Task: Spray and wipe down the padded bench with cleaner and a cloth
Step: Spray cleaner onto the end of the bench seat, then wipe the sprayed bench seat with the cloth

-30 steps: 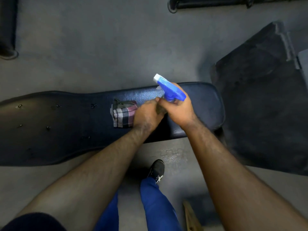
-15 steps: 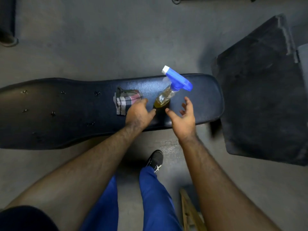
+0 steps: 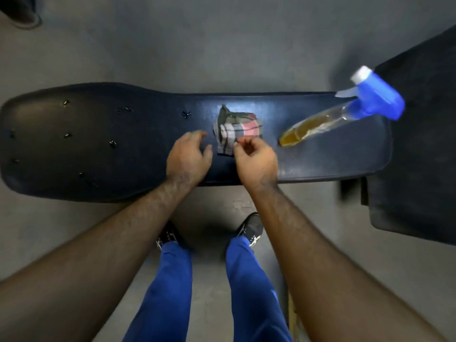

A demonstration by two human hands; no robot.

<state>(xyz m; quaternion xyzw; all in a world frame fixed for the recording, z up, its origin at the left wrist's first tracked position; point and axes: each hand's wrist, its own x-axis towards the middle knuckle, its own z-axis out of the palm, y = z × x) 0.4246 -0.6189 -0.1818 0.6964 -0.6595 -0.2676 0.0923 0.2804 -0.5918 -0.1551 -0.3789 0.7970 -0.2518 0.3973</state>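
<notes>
A long dark padded bench [image 3: 98, 144] runs across the view from left to right. A folded plaid cloth [image 3: 235, 130] lies on its middle. My right hand [image 3: 255, 160] pinches the cloth's near edge with its fingertips. My left hand [image 3: 188, 157] rests on the bench just left of the cloth, fingers apart and holding nothing. A clear spray bottle [image 3: 318, 125] with amber liquid and a blue trigger head [image 3: 375, 101] stands on the bench's right end, free of both hands.
A black rubber mat [image 3: 419, 156] lies on the grey concrete floor right of the bench. My blue trouser legs and black shoes [image 3: 251, 228] stand just in front of the bench. A dark object sits at the top left corner.
Both hands let go of the spray bottle, which now stands alone on the bench. My right hand moved left to the cloth and pinched its edge. The view shifted left.
</notes>
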